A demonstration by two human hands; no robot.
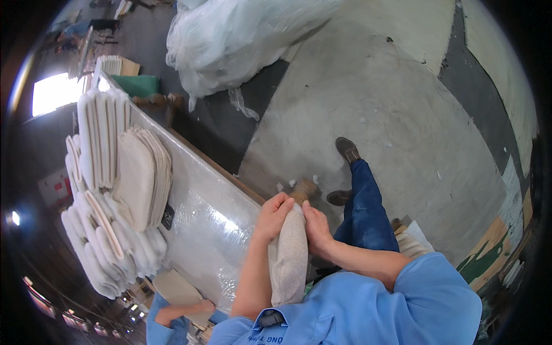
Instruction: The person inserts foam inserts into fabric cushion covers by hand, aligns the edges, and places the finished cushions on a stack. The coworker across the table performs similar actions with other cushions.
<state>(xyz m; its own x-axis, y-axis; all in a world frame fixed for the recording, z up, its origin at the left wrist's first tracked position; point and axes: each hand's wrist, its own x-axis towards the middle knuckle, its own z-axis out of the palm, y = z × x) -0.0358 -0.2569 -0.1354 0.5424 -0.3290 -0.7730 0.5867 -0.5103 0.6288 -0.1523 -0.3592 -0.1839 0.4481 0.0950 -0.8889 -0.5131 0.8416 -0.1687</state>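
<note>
Left hand (273, 217) and right hand (318, 230) curled, gripping | beige cushion (290, 259) between them, far end up | long axis back toward blue shirt (374, 305)

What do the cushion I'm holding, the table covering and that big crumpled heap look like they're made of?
Cushion: probably fabric, matte, from its speckled grey-beige surface, though the weave isn't clear. Table covering: likely clear plastic film, glossy, with wrinkles and bright glare. Crumpled heap: seemingly thin plastic sheeting, translucent with a soft sheen, given its folds and loose trailing edge.
</note>
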